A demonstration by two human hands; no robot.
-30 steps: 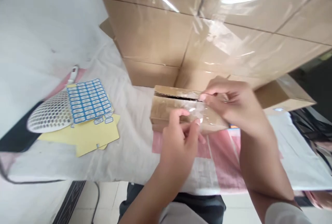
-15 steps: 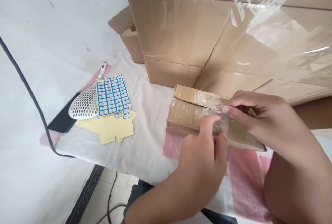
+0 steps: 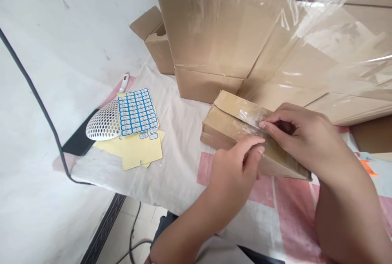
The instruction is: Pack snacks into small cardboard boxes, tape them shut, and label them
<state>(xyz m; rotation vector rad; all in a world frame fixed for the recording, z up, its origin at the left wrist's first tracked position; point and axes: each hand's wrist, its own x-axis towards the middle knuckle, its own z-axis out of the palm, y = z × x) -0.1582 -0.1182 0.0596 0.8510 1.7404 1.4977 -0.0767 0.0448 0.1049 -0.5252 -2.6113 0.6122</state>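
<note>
A small brown cardboard box [image 3: 226, 123] lies on the cloth-covered table, its top flaps meeting at a seam. Clear tape [image 3: 246, 115] crosses the seam, shiny and wrinkled. At the seam my right hand [image 3: 294, 129] is closed, thumb and forefinger pinched on the tape by the flap edge. My left hand [image 3: 235, 166] rests against the box's near side, thumb and forefinger drawn together at its top edge. Whatever is between those left fingertips is too small to make out.
Large cardboard boxes [image 3: 214, 31] wrapped in clear film stand behind, with a smaller open box [image 3: 161, 49] beside them. To the left lie a sticker sheet [image 3: 137, 111], yellow sheets [image 3: 142, 149], a white perforated object [image 3: 102, 123] and a dark flat object [image 3: 79, 137]. A black cable [image 3: 33, 100] hangs at left.
The small box has turned slightly, its left end swinging away from me. My left fingers have shifted off the tape towards the box's near edge; my right hand still pinches at the seam.
</note>
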